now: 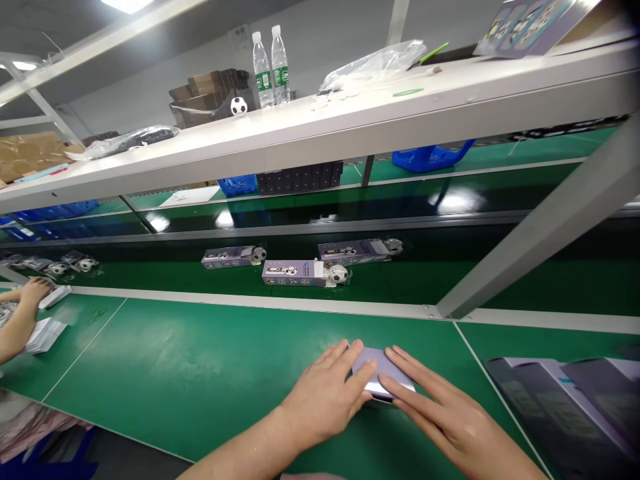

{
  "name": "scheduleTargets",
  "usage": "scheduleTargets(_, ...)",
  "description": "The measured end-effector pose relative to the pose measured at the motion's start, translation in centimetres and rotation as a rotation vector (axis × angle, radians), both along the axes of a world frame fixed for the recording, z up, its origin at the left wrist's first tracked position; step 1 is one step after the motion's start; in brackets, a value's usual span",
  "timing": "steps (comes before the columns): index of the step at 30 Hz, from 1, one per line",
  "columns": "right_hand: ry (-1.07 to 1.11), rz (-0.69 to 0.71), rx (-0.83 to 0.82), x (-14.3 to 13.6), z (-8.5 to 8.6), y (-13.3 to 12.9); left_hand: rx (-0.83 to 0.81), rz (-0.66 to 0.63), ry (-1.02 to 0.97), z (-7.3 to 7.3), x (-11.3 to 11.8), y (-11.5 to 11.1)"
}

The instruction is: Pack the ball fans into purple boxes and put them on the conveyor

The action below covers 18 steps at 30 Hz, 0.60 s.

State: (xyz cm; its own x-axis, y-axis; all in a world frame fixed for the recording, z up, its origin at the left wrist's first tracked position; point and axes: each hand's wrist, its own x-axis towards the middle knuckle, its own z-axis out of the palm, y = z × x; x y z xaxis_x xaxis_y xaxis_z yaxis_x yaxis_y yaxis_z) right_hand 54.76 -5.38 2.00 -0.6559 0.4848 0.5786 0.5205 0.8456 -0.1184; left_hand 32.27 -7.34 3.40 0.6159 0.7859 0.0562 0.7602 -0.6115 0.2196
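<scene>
Head view: both hands press flat on a purple box.

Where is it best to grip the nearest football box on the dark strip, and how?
I would grip the carton at its middle, from the near side: thumb on the near long face, fingers over the far edge. It lies flat and crosswise; the left box and right box behind leave that edge free. Better avoid the right end, where the football sticks out in clear plastic.
</scene>
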Motion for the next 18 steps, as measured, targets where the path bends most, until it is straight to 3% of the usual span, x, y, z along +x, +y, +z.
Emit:
scheduleTargets(7,-0.187,0.029,0.066,0.9,-0.4,-0.1,0.215,0.060,0.122,-0.1,0.6,-1.3)
scheduleTargets(11,-0.076,0.034,0.035,0.8,-2.0,-1.2,0.327,0.079,0.189,-0.3,0.9,-2.1)
scheduleTargets(15,0.048,-0.003,0.013,0.1,-3.6,-1.7,0.274,0.095,0.178,-0.4,1.0,-1.9)
scheduleTargets(18,0.027,-0.023,0.024,0.0,-4.1,-1.6,0.094,0.067,0.093,-0.2,1.5,-0.6)
